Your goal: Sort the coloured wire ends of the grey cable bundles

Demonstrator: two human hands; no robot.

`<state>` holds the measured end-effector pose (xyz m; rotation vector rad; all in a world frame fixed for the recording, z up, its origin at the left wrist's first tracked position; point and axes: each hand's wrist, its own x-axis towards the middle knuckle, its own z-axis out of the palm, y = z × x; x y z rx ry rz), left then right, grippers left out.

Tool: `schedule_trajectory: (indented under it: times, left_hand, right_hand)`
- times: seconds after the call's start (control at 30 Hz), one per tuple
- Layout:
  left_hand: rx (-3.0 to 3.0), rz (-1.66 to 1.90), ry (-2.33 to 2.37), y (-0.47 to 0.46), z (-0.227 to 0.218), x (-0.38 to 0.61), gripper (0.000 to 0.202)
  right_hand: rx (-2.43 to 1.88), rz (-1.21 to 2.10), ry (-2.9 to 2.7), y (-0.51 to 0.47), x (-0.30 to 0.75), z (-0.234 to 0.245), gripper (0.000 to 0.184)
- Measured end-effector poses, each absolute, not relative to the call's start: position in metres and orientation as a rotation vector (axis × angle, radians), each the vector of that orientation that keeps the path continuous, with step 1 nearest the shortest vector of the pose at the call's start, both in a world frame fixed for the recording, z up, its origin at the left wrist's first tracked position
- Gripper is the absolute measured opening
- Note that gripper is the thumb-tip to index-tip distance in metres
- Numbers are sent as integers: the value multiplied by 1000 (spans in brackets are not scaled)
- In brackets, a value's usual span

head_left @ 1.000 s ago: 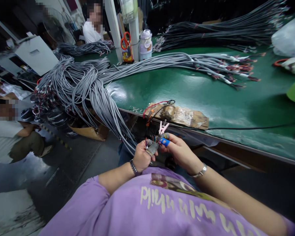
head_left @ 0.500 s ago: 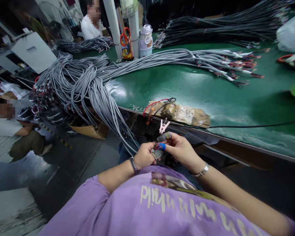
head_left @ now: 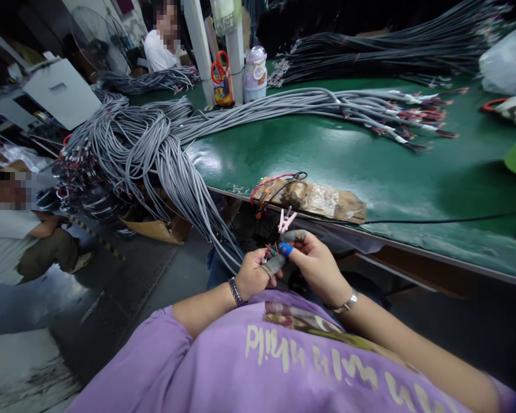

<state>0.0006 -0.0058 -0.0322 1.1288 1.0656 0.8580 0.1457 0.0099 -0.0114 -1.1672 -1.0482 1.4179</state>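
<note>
Close to my chest, my left hand (head_left: 253,274) is closed round the end of a grey cable (head_left: 206,215) whose coloured wires (head_left: 272,250) fan out at its tip. My right hand (head_left: 316,261) pinches at those wires with taped fingertips, one blue, and carries small pink snips (head_left: 286,219) that stick up above the fingers. The grey cable runs up and left into a big bundle of grey cables (head_left: 150,143) draped over the green table's (head_left: 352,166) edge.
A taped cardboard pad with red and black wires (head_left: 309,198) lies on the table edge ahead. Black cable bundles (head_left: 391,46) lie at the back, beside a white post (head_left: 200,51), orange scissors (head_left: 220,71) and a jar (head_left: 255,74). One person sits at far left, another behind the table.
Both hands stayed together near my chest, shifting slightly down then back up; the right fingers kept working at the wire ends. The view tilted a little.
</note>
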Motion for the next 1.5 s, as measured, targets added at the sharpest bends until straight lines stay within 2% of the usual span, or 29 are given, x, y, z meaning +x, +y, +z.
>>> schedule_trajectory:
  times: [0.27, 0.5, 0.77, 1.03, 1.23, 1.5]
  left_hand:
    - [1178, 842, 1080, -4, -28, -3, 39]
    - [1199, 839, 1080, -3, -27, -3, 31]
    - [1158, 873, 1058, -4, -20, -4, 41]
    - [933, 920, 949, 3, -6, 1, 46]
    - [838, 931, 925, 14, -4, 8, 47]
    - [806, 905, 924, 14, -10, 8, 46]
  right_hand:
    - [-1135, 1595, -1158, 16, 154, -4, 29]
    - [-1191, 1555, -1272, 15, 152, -1, 32]
    - [-1137, 1629, -1014, 17, 153, -11, 28]
    - [-939, 1918, -621, 49, 161, -11, 44]
    - [-866, 1898, -615, 62, 146, -10, 48]
    - [-830, 1854, -492, 63, 139, -14, 43]
